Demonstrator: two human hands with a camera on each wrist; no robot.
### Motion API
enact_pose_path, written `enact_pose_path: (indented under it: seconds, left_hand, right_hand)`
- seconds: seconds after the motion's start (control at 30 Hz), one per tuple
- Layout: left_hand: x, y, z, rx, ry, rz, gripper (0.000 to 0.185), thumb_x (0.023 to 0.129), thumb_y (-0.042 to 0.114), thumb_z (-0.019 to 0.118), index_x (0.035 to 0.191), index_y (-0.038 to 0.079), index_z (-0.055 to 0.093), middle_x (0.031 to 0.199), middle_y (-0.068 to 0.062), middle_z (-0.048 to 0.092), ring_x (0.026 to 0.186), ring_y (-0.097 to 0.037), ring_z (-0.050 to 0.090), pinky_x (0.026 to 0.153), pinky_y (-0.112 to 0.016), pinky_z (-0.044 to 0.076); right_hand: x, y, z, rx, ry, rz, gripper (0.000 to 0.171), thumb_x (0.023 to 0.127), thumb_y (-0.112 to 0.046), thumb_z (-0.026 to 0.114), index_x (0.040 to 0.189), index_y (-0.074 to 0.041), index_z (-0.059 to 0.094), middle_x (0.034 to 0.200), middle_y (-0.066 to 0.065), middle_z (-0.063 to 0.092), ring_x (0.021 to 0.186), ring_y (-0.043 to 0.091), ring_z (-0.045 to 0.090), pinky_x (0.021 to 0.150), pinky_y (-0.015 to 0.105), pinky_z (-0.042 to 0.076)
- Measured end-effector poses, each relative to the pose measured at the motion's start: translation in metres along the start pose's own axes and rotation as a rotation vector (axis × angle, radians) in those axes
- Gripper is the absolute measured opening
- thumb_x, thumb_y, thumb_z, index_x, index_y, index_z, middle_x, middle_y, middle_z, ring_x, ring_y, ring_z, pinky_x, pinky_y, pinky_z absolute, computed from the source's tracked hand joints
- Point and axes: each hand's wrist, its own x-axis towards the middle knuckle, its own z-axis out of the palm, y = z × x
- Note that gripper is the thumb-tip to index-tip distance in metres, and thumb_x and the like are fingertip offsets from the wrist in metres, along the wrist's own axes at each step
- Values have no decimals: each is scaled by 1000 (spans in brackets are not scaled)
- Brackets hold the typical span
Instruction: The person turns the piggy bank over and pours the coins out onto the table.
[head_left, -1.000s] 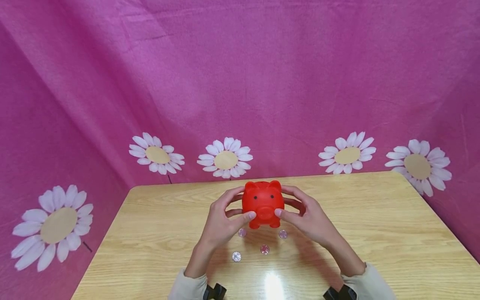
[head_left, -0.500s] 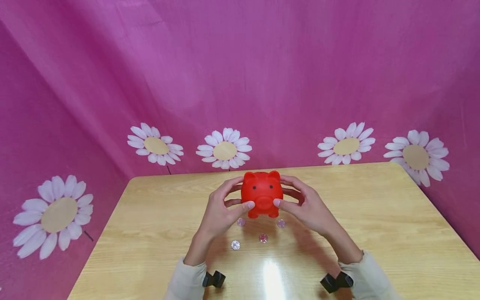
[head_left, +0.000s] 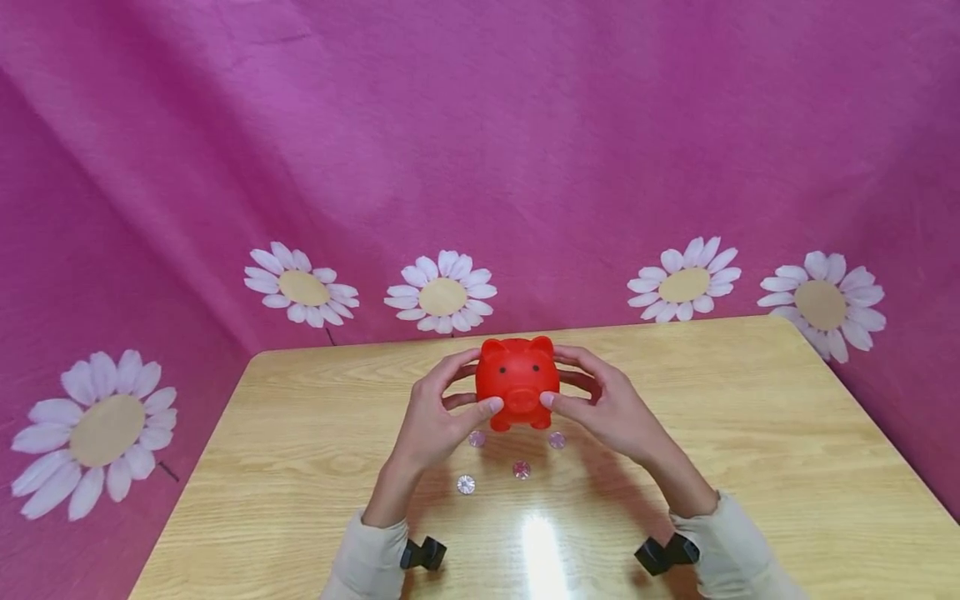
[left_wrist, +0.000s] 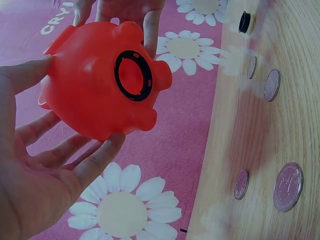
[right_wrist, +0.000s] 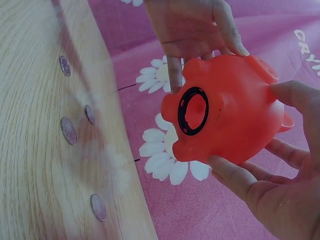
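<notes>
Between both hands a red piggy bank (head_left: 517, 379) is held above the table, its snout turned toward me. My left hand (head_left: 438, 417) grips one side with the thumb by the snout, and my right hand (head_left: 611, 412) grips the other side likewise. In the left wrist view the underside shows a black ring (left_wrist: 133, 76) around an open hole. Below the bank lie several coins, among them a silver one (head_left: 466, 484), a reddish-looking one (head_left: 522, 470) and one near the right thumb (head_left: 557, 440).
The wooden table (head_left: 300, 467) ends at a pink cloth (head_left: 480, 150) printed with daisies. A small black round plug (left_wrist: 244, 22) lies on the table in the left wrist view. Black wrist mounts (head_left: 423, 553) sit at both cuffs.
The hands keep the same grip on the piggy bank. The whole head view has shifted slightly up and left, while bank and coins keep about the same places relative to each other.
</notes>
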Motion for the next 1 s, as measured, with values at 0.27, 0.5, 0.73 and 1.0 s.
enact_pose_path:
  seconds: [0.27,0.5,0.73,1.0]
  left_hand:
    - [3,2,-4,4,6,11,64,93,18,83,152,13,58,150,-11,63,138,-36,61,96,-44,66]
    - [5,0,-3,0,3,18,64,92,15,83,151,12,58,149,-12,63,138,-38,61,96,-51,65]
    - [1,2,-2,-13,33,152,67,89,9,85,151,12,60,153,-11,61,140,-31,59,100,-44,64]
    - [0,18,-5,-139,33,615,61,88,8,87,141,-6,61,156,-28,51,145,-30,55,111,-43,56]
  right_hand:
    - [6,-2,0,-13,-2,-12,60,97,-14,77,153,-16,56,157,15,56,139,47,60,94,40,67]
    - [6,-2,0,5,-6,-8,60,97,-13,77,153,-16,56,157,15,56,139,48,59,95,38,66]
    - [0,-4,2,47,33,-90,65,93,-5,81,153,-13,56,158,12,55,142,34,60,97,34,65]
    - [-10,-23,1,153,76,-495,75,70,29,80,141,13,59,160,18,52,147,23,54,108,33,59]
